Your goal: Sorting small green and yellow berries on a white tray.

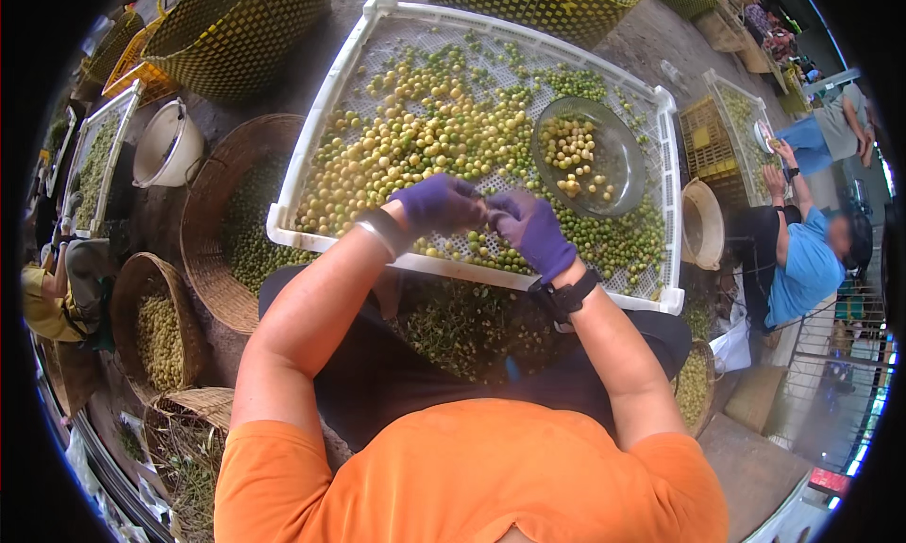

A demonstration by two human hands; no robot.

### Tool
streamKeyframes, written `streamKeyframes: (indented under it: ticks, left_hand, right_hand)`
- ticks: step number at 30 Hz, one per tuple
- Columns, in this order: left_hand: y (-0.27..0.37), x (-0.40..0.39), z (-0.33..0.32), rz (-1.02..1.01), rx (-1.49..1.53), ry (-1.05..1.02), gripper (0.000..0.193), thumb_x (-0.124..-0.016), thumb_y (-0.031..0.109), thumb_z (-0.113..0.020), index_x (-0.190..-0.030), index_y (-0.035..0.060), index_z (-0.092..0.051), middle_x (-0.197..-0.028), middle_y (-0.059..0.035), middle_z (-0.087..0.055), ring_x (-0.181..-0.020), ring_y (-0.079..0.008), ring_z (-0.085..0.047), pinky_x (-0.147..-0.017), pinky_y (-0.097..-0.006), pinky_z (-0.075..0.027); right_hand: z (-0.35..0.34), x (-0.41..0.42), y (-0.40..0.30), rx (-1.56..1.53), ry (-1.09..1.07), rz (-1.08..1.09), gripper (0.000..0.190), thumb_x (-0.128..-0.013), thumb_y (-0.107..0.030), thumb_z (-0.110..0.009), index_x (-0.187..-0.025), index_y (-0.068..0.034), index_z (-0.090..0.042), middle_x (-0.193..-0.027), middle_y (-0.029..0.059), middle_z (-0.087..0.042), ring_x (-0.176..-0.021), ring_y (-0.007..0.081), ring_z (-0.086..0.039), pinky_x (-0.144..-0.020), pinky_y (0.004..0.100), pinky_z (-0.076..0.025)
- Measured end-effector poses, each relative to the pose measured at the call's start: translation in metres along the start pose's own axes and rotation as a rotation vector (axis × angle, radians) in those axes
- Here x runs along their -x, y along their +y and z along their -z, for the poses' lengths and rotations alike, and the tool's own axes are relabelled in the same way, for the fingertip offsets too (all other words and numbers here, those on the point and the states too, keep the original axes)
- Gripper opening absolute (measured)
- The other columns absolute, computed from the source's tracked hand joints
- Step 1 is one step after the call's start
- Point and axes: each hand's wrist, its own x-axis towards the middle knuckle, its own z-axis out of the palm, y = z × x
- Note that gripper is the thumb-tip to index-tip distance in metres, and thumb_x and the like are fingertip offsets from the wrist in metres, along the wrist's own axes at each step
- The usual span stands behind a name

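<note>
My left hand and my right hand wear purple gloves and meet at the fingertips above the front part of a white plastic mesh tray. Whether a small thing is pinched between the fingers cannot be made out. Around and beyond the hands, small round fruits cover much of the mesh: a pile of pale yellow ones at left and middle, and green ones mostly at right. A clear bowl sits on the tray beyond my right hand, partly filled with yellowish fruits.
Left of the tray stand a wicker basket of green fruits, a smaller basket of pale fruits and a white bucket. Woven baskets lie beyond. Stems and fruits lie below the tray. A person in blue works at right.
</note>
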Motion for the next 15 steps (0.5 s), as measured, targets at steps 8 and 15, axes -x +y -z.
streamKeyframes:
  ticks: [8, 15]
  left_hand:
    - [0.002, 0.052, -0.068, -0.026, -0.672, -0.236, 0.028, -0.086, 0.032, -0.061, -0.105, 0.0136, -0.07, -0.085, -0.01, -0.07, -0.079, -0.0296, -0.067, -0.071, -0.0413, -0.052]
    - [0.012, 0.048, -0.038, -0.081, -0.653, -0.003, 0.015, -0.082, 0.013, -0.06, -0.094, 0.0105, -0.069, -0.084, -0.0139, -0.069, -0.079, -0.0336, -0.068, -0.07, -0.0423, -0.053]
  right_hand:
    - [-0.032, 0.013, 0.042, 0.51, -0.307, 0.149, 0.012, -0.077, -0.013, -0.067, -0.086, -0.006, -0.066, -0.089, 0.0192, -0.063, -0.081, 0.0362, -0.065, -0.072, 0.0433, -0.052]
    - [-0.033, 0.01, 0.043, 0.602, -0.311, 0.136, 0.01, -0.08, -0.011, -0.065, -0.088, -0.004, -0.066, -0.091, 0.0186, -0.064, -0.079, 0.0365, -0.066, -0.07, 0.0425, -0.053]
